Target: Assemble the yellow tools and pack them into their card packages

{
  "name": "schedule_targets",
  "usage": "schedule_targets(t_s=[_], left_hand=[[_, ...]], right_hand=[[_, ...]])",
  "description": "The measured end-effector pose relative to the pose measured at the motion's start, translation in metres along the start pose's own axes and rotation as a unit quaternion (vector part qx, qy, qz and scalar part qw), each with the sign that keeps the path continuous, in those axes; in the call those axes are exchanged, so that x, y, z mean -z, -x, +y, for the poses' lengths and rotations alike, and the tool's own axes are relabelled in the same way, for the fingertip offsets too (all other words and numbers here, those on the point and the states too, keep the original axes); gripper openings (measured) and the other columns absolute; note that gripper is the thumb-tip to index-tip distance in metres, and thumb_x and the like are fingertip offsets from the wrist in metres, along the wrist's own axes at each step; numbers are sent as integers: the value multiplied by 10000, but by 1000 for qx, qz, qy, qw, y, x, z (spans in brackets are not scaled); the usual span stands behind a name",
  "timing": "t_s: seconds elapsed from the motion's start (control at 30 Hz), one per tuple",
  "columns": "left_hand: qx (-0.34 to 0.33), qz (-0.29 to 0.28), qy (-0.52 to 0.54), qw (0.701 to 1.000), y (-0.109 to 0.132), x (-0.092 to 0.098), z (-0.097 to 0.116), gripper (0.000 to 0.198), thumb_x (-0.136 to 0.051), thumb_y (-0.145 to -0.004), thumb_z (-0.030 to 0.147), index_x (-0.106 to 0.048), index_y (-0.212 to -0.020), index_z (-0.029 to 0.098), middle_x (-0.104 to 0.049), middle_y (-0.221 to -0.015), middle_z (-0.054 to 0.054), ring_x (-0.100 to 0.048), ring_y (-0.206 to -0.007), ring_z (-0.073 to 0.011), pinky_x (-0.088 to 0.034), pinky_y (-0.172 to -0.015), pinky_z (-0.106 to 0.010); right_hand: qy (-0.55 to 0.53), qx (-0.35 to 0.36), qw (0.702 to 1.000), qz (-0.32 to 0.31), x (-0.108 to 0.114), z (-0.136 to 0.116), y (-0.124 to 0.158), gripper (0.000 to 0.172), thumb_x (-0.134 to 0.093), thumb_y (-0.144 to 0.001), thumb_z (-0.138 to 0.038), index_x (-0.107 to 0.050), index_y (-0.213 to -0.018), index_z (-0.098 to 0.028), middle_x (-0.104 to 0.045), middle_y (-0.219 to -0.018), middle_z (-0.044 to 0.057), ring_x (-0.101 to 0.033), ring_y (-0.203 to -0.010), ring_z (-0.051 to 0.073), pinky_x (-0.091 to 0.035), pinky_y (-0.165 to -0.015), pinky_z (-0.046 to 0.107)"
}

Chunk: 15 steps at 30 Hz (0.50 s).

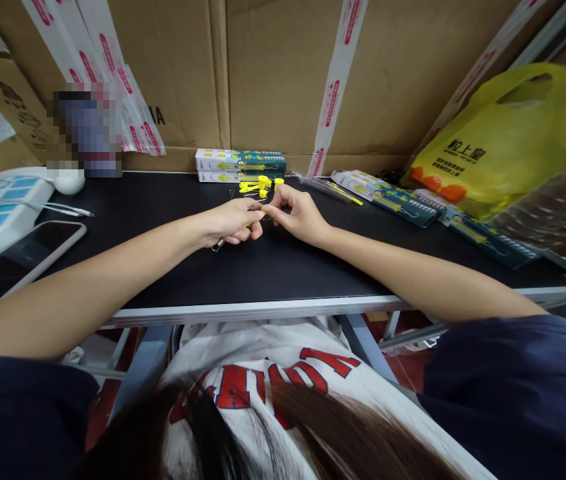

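Over the black tabletop, my left hand (235, 220) is closed around a thin metal-and-yellow tool (218, 245), whose wire loop sticks out below the fingers. My right hand (295, 212) meets it fingertip to fingertip. Its thumb and forefinger are pinched at the tool's yellow end, and whatever small piece lies between them is mostly hidden. Just beyond both hands sits a small pile of yellow plastic pieces (257, 185), with some bent metal wires among them.
Two stacked printed boxes (241, 164) stand behind the pile. Clear slim packets (327, 188) and more green boxes (393, 197) lie to the right, beside a yellow plastic bag (507, 133). A power strip (7, 207) and a phone (23, 263) occupy the left. Cardboard (273, 80) walls the back.
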<state>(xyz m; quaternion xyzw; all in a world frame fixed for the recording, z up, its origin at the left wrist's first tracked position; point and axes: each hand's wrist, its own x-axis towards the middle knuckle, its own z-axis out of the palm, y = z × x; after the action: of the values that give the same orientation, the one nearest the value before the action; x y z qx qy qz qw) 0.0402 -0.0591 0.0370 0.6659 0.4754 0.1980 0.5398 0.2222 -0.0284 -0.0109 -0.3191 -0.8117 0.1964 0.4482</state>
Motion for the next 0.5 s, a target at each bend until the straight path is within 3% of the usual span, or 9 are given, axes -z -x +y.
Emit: schedule_targets(t_s=[0.17,0.33,0.5], left_hand=[[-59,26,-56,996,1,0,3,236,-419,-1024,190,-453,-1257,177,-547,-530,74,-284,-302,-34,-173,-356,-168],[-106,29,-116,987,-4,6,-2,327,-450,-1004,185,-404,-1327,160,-596,-516,72,-355,-314,-59,-247,-376,-171],[-149,30,-159,975,-3,11,-6,359,-484,-979,200,-415,-1327,151,-636,-586,43,-426,-353,-68,-323,-414,-181]], right_hand=[[-32,-16,999,5,2,-3,0,523,-549,-849,-760,-434,-769,-256,-538,-626,-22,-509,-582,151,-452,-631,314],[-44,4,999,7,8,1,-6,572,-410,-886,-798,-524,-813,-242,-538,-730,6,-524,-698,165,-492,-736,321],[-67,6,993,-96,10,0,-10,583,-513,-857,-775,-554,-750,-203,-613,-766,21,-560,-745,154,-480,-745,297]])
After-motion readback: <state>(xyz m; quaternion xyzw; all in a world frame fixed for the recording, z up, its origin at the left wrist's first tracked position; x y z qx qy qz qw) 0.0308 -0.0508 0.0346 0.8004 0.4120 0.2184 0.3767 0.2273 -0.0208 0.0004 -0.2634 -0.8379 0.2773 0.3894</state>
